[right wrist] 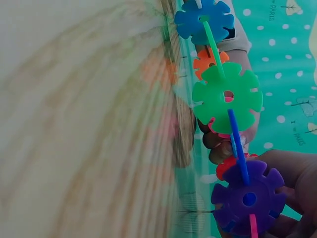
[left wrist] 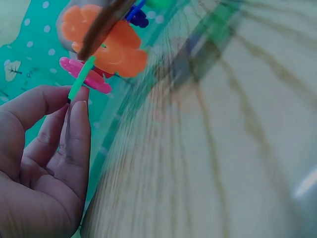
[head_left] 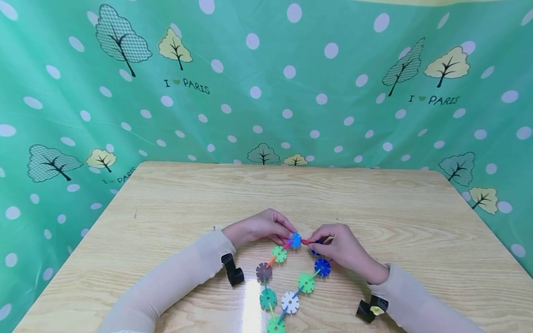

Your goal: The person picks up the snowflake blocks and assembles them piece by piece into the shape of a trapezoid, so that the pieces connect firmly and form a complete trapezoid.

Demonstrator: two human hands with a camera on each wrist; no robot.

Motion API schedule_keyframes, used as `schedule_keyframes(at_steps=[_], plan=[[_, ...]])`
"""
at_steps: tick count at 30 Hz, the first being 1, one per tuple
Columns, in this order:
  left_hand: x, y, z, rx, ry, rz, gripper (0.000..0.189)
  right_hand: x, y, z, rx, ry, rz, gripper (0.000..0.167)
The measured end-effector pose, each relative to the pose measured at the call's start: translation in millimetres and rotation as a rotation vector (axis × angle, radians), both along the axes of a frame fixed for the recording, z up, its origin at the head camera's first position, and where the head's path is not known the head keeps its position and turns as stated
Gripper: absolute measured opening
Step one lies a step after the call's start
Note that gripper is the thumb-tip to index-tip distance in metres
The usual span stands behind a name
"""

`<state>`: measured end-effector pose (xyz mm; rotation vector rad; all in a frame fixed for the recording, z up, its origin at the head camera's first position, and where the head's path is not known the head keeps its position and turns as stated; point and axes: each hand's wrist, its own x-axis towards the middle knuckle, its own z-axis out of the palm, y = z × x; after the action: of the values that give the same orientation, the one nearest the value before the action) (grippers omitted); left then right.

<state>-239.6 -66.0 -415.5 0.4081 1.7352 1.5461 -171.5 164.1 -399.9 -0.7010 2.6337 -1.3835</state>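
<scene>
A loop of notched plastic snowflake discs, slotted into one another, hangs between the hands above the table. My left hand pinches a light blue disc at the loop's far end; in the left wrist view its fingertips meet at a green edge-on disc. My right hand pinches a red disc that meets the blue one's edge. Whether they interlock, I cannot tell. Below the right fingers is a dark blue disc. A brown disc and a white disc sit lower in the loop.
The wooden table reaches back to a green dotted cloth printed with trees. Black camera mounts are strapped to both wrists, the left mount and the right mount. The loop's near end runs out of the head view.
</scene>
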Motion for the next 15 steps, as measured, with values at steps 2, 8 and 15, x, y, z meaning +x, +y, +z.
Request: schedule_keyframes(at_steps=[2,8,15], plan=[[0.6,0.6,0.1,0.002,0.001,-0.001,0.023,-0.1,-0.3,-0.6,0.001,0.014,0.002,0.005],[2.3,3.0,-0.2,0.007,0.007,0.027,0.023,-0.9,-2.3,-3.3,-0.002,0.028,-0.015,0.008],[4.5,5.1,-0.4,0.029,0.011,0.061,0.022,-1.5,-3.2,-3.5,-0.043,-0.048,-0.006,0.007]])
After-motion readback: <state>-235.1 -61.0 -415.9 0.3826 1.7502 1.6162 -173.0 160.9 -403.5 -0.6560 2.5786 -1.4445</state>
